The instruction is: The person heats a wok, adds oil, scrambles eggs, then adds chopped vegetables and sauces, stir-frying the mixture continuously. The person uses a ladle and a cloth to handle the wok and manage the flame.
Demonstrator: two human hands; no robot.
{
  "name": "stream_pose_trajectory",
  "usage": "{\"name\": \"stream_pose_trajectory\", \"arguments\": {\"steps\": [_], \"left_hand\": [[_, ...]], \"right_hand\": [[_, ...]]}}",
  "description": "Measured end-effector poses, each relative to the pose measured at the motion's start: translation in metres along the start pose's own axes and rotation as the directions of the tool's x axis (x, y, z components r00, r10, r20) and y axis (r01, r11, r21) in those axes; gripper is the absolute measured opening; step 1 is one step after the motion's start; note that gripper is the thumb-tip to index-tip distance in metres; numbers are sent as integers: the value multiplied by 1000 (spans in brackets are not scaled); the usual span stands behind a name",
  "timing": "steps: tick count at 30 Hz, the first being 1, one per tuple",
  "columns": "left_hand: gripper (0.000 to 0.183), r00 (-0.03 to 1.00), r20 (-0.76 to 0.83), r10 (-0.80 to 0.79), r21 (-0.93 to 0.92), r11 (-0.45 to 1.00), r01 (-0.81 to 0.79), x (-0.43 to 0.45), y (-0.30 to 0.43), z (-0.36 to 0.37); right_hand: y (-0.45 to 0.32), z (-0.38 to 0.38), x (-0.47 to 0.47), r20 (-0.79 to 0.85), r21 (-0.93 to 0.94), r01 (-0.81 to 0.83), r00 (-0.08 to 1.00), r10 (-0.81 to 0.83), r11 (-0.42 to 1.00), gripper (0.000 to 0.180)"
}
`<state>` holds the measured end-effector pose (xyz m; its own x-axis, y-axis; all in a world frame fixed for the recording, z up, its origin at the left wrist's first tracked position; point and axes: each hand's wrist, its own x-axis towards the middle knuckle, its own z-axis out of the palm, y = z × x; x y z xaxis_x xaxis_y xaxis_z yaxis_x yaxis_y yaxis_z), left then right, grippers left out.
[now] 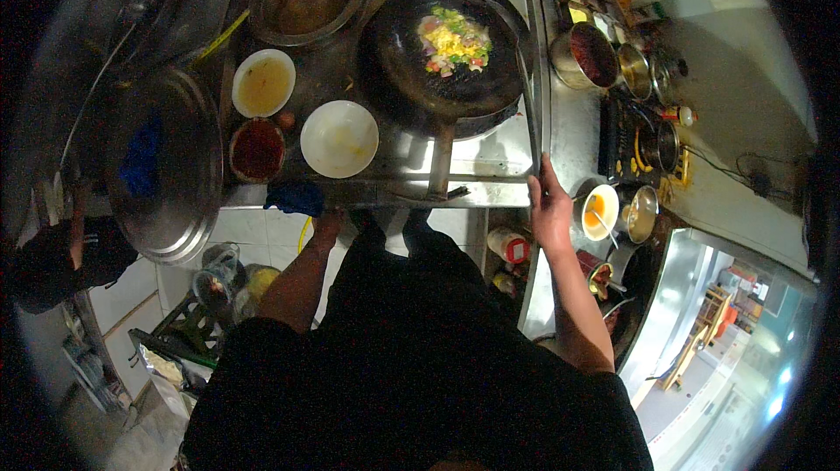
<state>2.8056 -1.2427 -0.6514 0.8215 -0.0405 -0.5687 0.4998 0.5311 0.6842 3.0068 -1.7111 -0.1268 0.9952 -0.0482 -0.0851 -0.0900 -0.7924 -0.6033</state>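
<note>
In the black wok (407, 64) lies a small heap of scrambled egg with green and red chopped pieces (456, 41). The wok's straight handle (442, 159) points towards me with no hand on it. My right hand (551, 208) grips the long handle of a cooking utensil (533, 110), which runs up along the wok's right rim; its head is hard to make out. At the counter's front edge, my left hand (327, 225) is beside a dark blue cloth (294, 198); its fingers are in shadow. A white bowl (339, 139) with yellow residue stands left of the wok handle.
Left of the wok are a metal basin (262, 12), a bowl of yellowish liquid (264, 84) and a bowl of red sauce (257, 149). A large round metal lid (197, 143) is further left. On the right counter stand a pot (569, 64) and a bowl of orange liquid (597, 208).
</note>
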Motion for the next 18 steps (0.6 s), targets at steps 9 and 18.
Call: {"name": "stream_pose_trajectory", "arguments": {"steps": [9, 18], "left_hand": [[45, 990, 126, 59, 266, 960, -90, 18, -16, -7], [33, 955, -296, -7, 135, 990, 49, 7, 19, 15]], "right_hand": [[-15, 11, -4, 101, 110, 2, 995, -13, 994, 55], [-24, 11, -7, 320, 82, -56, 947, 27, 995, 51]]}}
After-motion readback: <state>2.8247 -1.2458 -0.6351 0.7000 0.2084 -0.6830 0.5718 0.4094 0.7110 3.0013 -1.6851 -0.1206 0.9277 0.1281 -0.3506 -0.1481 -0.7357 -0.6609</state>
